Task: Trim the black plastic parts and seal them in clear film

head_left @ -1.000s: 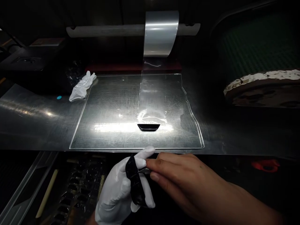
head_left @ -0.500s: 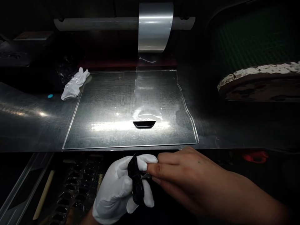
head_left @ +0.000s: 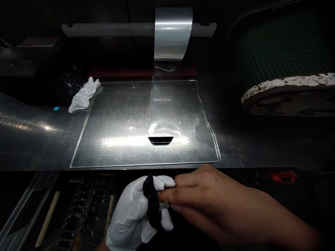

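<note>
My left hand (head_left: 131, 212), in a white glove, is closed around a small black curved part (head_left: 152, 205) held upright below the table edge. My bare right hand (head_left: 209, 202) pinches a small pointed knife blade (head_left: 164, 206), blurred now, with its tip against the right edge of the part. The right index finger also reaches that edge. Any handle of the blade is hidden in the hand. Another black part (head_left: 161, 140), shaped like a trapezoid, lies on the scratched glass plate (head_left: 117, 118) at the lower end of a clear film strip (head_left: 164, 94).
A roll of film (head_left: 172, 33) hangs on a grey bar (head_left: 110, 30) at the back. A crumpled white glove (head_left: 83, 96) lies at the plate's left corner. Below left, a tray (head_left: 78, 218) holds several black parts. A red object (head_left: 284, 176) sits at right.
The blade and right fingers have shifted slightly down and left along the part's edge. The black part has turned a little in my left hand. The whole view has tipped slightly.
</note>
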`<state>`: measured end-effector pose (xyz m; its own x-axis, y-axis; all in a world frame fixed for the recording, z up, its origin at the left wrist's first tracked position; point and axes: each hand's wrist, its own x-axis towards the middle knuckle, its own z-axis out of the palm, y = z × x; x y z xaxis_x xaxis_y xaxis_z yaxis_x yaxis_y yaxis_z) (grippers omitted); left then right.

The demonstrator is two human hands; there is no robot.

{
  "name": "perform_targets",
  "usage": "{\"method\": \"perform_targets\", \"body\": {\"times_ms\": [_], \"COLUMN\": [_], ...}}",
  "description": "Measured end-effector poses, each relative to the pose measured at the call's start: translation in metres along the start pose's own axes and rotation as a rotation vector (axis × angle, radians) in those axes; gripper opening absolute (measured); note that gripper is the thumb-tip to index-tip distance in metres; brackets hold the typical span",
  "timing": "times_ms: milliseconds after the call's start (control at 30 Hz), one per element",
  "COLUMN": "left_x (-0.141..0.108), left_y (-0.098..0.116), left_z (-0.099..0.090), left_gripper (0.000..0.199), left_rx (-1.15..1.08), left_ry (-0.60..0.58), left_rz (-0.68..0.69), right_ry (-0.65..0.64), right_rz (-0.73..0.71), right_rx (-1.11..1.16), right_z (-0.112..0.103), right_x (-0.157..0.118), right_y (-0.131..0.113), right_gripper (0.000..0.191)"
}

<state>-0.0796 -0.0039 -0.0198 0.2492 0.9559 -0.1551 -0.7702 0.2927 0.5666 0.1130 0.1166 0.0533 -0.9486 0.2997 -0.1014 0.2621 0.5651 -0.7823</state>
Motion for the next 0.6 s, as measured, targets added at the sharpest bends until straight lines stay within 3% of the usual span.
{"method": "perform_targets", "body": {"times_ms": [100,233,367,600], "left_x": [0.0,0.001,0.0,-0.005], "left_y": [0.001,0.006,0.009,0.012], "left_z": [0.0,0.001,0.001,0.001], "left_gripper": [0.037,0.041,0.052,0.046], "left_rx": [-0.017,0.004,0.058,0.072], "left_ry": [0.0,-0.048,-0.018,0.01], "left_rz": [0.006,-0.009,-0.025,-0.06], "right_ry": [0.001,0.166,0.279,0.118], "right_rz": [-0.006,0.015,0.04,0.088], "right_rx": [0.032,-0.003,-0.038,-0.098], "right_z": [0.001,0.005,0.011,0.009], "right_x": [-0.001,-0.003,-0.002,-0.001], "right_y": [-0.001,-0.005,-0.01,-0.01], "right_gripper": [0.037,0.035,0.032,0.028]}}
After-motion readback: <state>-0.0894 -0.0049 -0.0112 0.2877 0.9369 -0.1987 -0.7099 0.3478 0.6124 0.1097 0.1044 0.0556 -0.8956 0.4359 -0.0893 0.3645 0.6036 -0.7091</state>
